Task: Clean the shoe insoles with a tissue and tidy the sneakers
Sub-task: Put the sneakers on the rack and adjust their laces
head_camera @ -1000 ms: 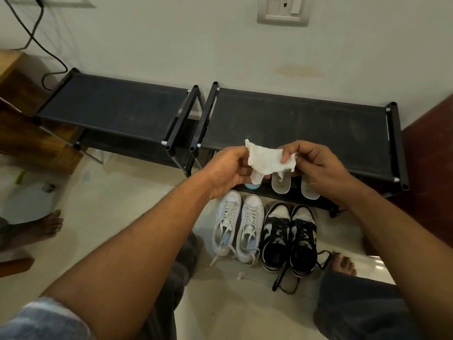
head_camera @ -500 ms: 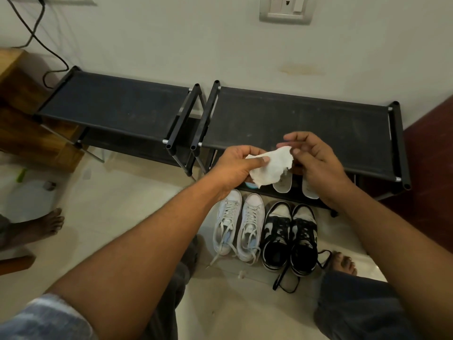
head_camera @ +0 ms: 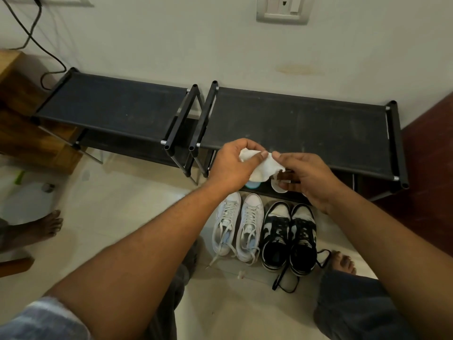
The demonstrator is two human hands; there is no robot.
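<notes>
A white tissue (head_camera: 263, 169) hangs crumpled between both hands over the front edge of the right shoe rack. My left hand (head_camera: 232, 165) grips its left part with curled fingers and thumb. My right hand (head_camera: 304, 176) touches the tissue's right edge with its fingertips. On the floor below stand a pair of white sneakers (head_camera: 239, 228) and, to their right, a pair of black-and-white sneakers (head_camera: 289, 235) with loose black laces. Insole ends (head_camera: 278, 186) peek out from under the rack behind my hands, one of them light blue (head_camera: 252, 184).
Two black shoe racks stand side by side against the wall, the left rack (head_camera: 112, 106) and the right rack (head_camera: 306, 128). A wooden cabinet (head_camera: 19, 123) is at far left. Another person's bare foot (head_camera: 46, 225) is at left; a foot (head_camera: 343, 262) shows beside the black sneakers.
The tissue went from spread between both hands to bunched up in my left hand. My right hand lost its pinch and now only touches the tissue's edge. Both hands sank slightly.
</notes>
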